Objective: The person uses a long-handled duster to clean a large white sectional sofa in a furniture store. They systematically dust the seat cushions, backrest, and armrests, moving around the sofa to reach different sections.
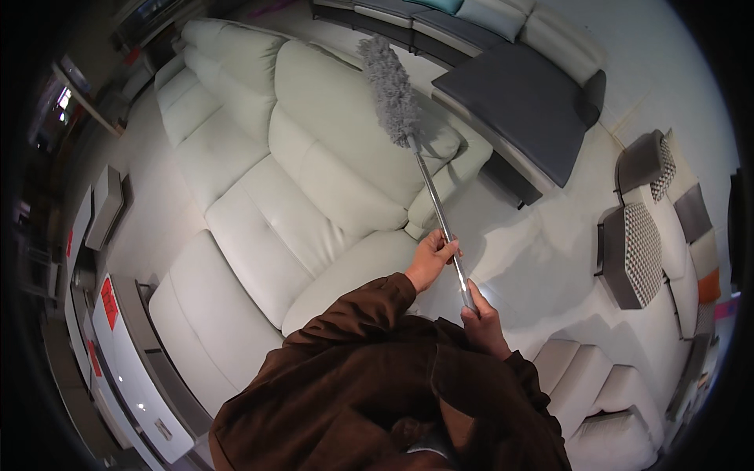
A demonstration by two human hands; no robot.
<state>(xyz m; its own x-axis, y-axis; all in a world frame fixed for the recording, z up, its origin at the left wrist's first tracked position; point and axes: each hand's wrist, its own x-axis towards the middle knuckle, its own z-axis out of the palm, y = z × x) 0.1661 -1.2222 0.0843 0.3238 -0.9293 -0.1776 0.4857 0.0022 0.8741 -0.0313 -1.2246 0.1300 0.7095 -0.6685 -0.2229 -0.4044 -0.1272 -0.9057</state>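
Observation:
A duster with a fluffy grey head (390,91) and a long metal pole runs up from my hands. My left hand (435,256) is closed around the middle of the pole. Lower down, my right hand (483,318) grips the pole near its bottom end. The duster's head is over the right end of the backrest of a pale leather sofa (330,141); whether it touches the leather I cannot tell. The sofa's seats and a raised footrest (206,312) extend to the left of my arms.
A dark grey chaise sofa (518,100) stands beyond the pale one. To the right are a patterned armchair (639,256) and another light sofa (601,388). A glossy white table (135,377) with red cards stands at the lower left.

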